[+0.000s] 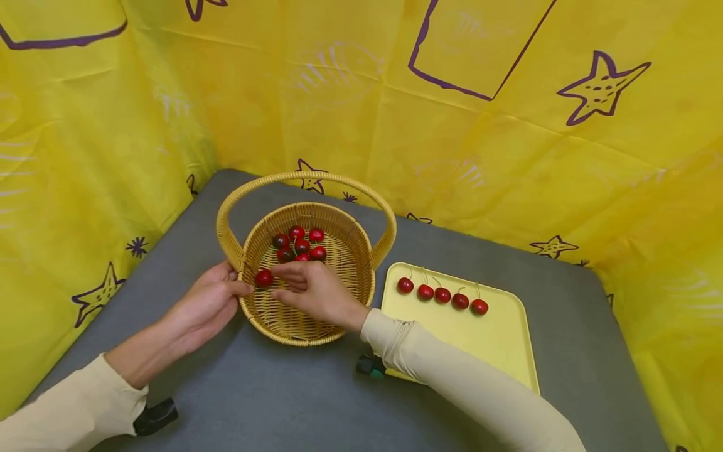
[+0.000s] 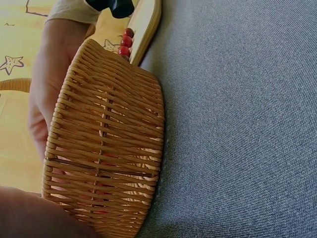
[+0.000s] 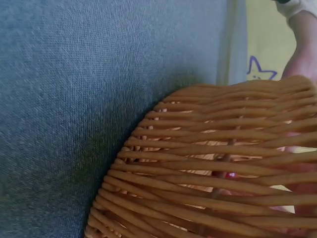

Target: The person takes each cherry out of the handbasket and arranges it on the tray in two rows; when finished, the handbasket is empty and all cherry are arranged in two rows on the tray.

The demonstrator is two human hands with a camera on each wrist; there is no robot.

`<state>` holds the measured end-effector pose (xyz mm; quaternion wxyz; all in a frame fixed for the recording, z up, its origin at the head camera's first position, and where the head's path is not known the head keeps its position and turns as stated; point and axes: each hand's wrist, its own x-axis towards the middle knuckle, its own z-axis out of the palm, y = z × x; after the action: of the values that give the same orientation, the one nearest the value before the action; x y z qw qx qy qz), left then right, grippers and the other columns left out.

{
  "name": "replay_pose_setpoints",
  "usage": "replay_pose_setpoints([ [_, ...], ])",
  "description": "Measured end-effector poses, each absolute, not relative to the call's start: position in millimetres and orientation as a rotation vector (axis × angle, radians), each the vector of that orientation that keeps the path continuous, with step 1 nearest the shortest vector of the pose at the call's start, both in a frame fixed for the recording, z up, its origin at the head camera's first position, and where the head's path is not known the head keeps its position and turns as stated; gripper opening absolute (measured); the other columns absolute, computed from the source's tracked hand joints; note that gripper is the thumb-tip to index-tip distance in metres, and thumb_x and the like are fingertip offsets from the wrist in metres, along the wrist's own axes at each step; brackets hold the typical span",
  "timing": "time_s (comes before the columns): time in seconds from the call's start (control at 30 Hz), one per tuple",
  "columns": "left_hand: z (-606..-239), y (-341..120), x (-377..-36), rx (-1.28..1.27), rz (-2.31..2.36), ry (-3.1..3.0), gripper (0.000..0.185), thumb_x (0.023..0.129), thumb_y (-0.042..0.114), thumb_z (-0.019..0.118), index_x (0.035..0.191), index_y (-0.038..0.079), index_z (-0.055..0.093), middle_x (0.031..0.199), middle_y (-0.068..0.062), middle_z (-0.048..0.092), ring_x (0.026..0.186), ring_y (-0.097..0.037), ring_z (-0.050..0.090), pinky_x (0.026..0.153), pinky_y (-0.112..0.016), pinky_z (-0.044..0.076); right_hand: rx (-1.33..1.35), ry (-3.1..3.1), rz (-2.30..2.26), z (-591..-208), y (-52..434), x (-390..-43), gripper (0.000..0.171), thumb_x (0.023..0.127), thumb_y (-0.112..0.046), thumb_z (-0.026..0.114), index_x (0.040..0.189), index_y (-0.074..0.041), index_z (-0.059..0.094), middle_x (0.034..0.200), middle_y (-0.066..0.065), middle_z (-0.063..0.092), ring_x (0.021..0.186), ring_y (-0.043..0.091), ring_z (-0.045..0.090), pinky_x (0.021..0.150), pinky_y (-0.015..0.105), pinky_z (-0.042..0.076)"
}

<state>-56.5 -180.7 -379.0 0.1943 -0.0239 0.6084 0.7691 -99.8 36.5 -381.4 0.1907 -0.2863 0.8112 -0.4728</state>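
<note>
A woven basket [image 1: 353, 242] with an arched handle stands on the grey table, and several red cherries [image 1: 299, 243] lie clustered in it. My left hand [image 1: 237, 279] holds the basket's left rim, thumb over the edge. My right hand [image 1: 277, 281] reaches into the basket from the near side and pinches a single cherry [image 1: 263, 277] at its fingertips, close to the left wall. In the left wrist view the basket's wall [image 2: 109, 148] fills the frame with the right hand [image 2: 49, 89] behind it. The right wrist view shows only the basket's wall [image 3: 208, 168] and the table.
A yellow tray [image 1: 480, 345] lies right of the basket with a row of several cherries [image 1: 442, 294] along its far side. Yellow star-printed cloth [image 1: 508, 157] walls the table at the back and both sides. Bare grey tabletop [image 1: 271, 395] lies near me.
</note>
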Motion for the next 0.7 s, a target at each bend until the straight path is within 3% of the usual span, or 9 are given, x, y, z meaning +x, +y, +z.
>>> replay_pose_setpoints([
  [0.43,-377.8,-179.2,-56.7,-0.078,2.160,1.686,0.083,0.097,-0.012,0.040,0.166,-0.004,-0.006,0.175,-0.016,0.000,0.159,-0.025,-0.002,0.131,-0.046,0.003,-0.739,2.282,-1.285,-388.3,26.0,-114.3,0.045,0.100,-0.016,0.074,0.142,-0.005,0.067,0.141,0.005,0.068,0.126,0.014,0.067,0.099,0.019,0.054],
  [0.7,-375.6,-180.0,-57.4,-0.078,2.164,1.667,0.083,0.097,-0.013,0.039,0.166,-0.005,-0.007,0.176,-0.018,0.001,0.160,-0.027,-0.001,0.131,-0.048,0.001,-0.711,2.219,-1.323,-392.0,19.5,-115.2,0.039,0.098,-0.012,0.076,0.136,-0.006,0.071,0.132,0.006,0.074,0.121,0.012,0.069,0.095,0.016,0.055],
])
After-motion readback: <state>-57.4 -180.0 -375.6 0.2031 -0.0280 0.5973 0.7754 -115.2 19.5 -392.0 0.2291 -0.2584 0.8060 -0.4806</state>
